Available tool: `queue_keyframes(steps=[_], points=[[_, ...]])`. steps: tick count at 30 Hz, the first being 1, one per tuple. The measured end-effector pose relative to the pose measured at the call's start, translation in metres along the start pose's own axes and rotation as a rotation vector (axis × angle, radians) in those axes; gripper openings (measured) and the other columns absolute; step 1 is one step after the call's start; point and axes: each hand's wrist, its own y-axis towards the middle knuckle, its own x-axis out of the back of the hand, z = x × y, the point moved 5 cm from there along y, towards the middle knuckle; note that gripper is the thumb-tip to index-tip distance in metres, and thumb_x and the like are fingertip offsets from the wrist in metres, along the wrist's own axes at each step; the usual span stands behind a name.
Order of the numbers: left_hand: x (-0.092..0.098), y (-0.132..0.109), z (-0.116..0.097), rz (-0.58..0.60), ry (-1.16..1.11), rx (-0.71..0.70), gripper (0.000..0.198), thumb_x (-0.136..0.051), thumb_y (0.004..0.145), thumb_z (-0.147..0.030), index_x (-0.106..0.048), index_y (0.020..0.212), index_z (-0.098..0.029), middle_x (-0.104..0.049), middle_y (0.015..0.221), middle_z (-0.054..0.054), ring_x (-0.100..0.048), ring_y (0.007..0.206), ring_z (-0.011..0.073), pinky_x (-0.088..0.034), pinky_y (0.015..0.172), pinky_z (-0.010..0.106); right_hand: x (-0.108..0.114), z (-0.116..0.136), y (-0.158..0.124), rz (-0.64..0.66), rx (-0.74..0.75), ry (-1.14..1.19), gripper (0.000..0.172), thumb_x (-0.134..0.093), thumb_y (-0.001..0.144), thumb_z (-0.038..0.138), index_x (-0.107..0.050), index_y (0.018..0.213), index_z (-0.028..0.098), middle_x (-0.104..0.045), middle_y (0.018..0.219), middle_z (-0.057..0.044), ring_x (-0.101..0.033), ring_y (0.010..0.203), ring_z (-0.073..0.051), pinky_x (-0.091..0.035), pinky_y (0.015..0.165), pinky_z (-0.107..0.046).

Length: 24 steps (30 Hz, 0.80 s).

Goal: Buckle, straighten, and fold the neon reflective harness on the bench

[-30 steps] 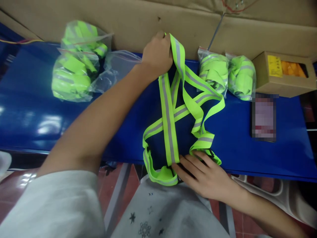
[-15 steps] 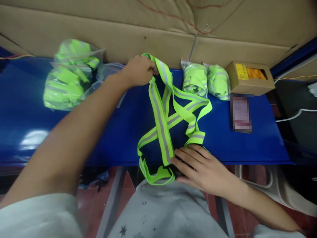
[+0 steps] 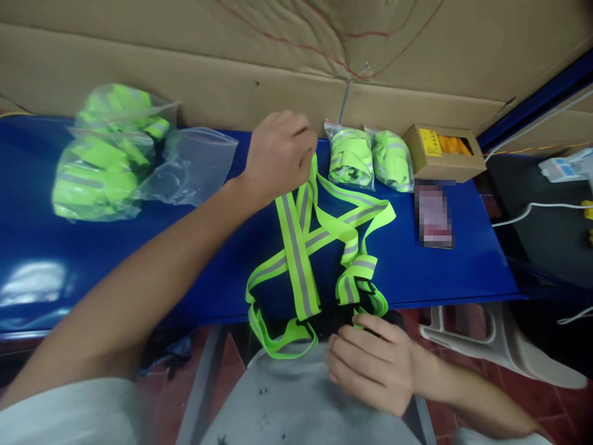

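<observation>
A neon-green strap harness with grey stripes (image 3: 299,266) lies crossed over the blue table, its lower loops hanging past the front edge near the grey shirt. My left hand (image 3: 282,151) is above the harness's far end, fingers closed on a strap there. At the front edge, beside the lower right straps, my right hand (image 3: 373,361) has its fingers curled together near a black part of the harness; what lies under them is hidden.
Bagged green straps (image 3: 99,176) and an empty clear bag (image 3: 194,164) lie left on the blue table (image 3: 482,266). Two more bagged bundles (image 3: 351,157), an open carton (image 3: 445,164) and a pixelated flat object (image 3: 434,216) are right. A pale plastic stool (image 3: 504,346) stands below.
My left hand has moved right, drawing the harness's far end along. My right hand has shifted lower, its fingers more curled. The view has turned slightly.
</observation>
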Motion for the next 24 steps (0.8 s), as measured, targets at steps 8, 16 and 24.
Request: queue_keyframes(steps=[8, 16, 24], points=[[-0.005, -0.028, -0.007, 0.092, -0.071, -0.237, 0.041, -0.044, 0.101, -0.019, -0.061, 0.137, -0.023, -0.057, 0.152, 0.011, -0.052, 0.142, 0.0288, -0.034, 0.123, 0.059, 0.02, -0.11, 0.026, 0.089, -0.412, -0.212, 0.024, -0.062, 0.102, 0.018, -0.072, 0.124, 0.017, -0.078, 0.122, -0.013, -0.071, 0.114, -0.028, -0.052, 0.095, -0.043], [0.016, -0.145, -0.081, 0.204, -0.15, -0.165, 0.049, -0.051, 0.111, -0.044, -0.052, 0.155, -0.022, -0.042, 0.168, 0.02, -0.039, 0.158, 0.0402, -0.043, 0.121, 0.06, -0.047, -0.219, 0.094, 0.583, -0.51, -0.448, 0.026, -0.054, 0.104, 0.021, -0.077, 0.11, 0.011, -0.079, 0.108, -0.018, -0.069, 0.107, -0.034, -0.044, 0.092, -0.045], [0.02, -0.176, -0.054, 0.235, 0.038, 0.148, 0.061, -0.036, 0.112, -0.057, -0.056, 0.154, -0.016, -0.066, 0.145, 0.022, -0.068, 0.128, 0.041, -0.057, 0.099, 0.06, -0.043, -0.245, 0.15, 0.423, -0.819, -0.564, 0.032, -0.048, 0.101, 0.023, -0.076, 0.115, 0.019, -0.081, 0.108, -0.018, -0.074, 0.096, -0.037, -0.041, 0.072, -0.039]])
